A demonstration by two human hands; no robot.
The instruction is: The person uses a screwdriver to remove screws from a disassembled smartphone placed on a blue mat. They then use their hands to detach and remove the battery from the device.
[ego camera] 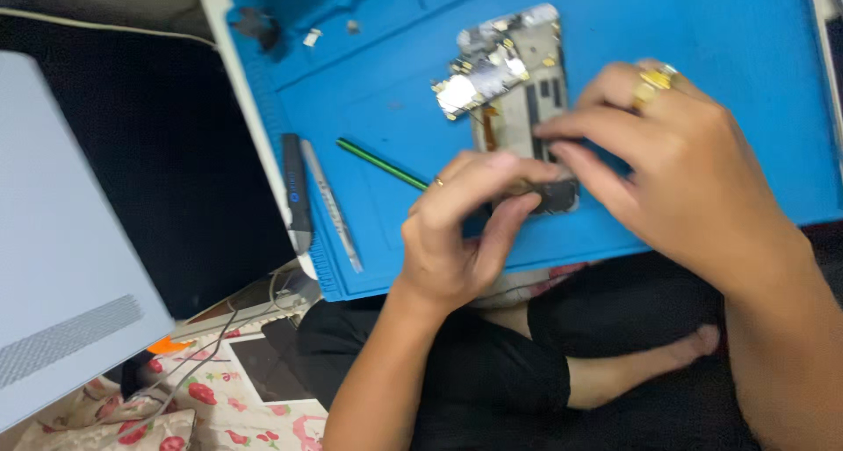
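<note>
Blue mat (pixel 720 29) | opened phone (pixel 518 82) under both hands | left hand (pixel 457 231) grip pinching tool | right hand (pixel 676 165) fingers pressing phone

One blue work mat (pixel 702 29), one opened phone (pixel 518 73), two hands (pixel 457 231) (pixel 685 170), one green stick (pixel 382 164), two grey tools (pixel 297 192) (pixel 331 203), perhaps two loose bits (pixel 312 36) (pixel 352 27).

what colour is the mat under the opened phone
Blue: the work mat under the opened phone, in the head view.

No packages, labels, signs or screens visible
</note>
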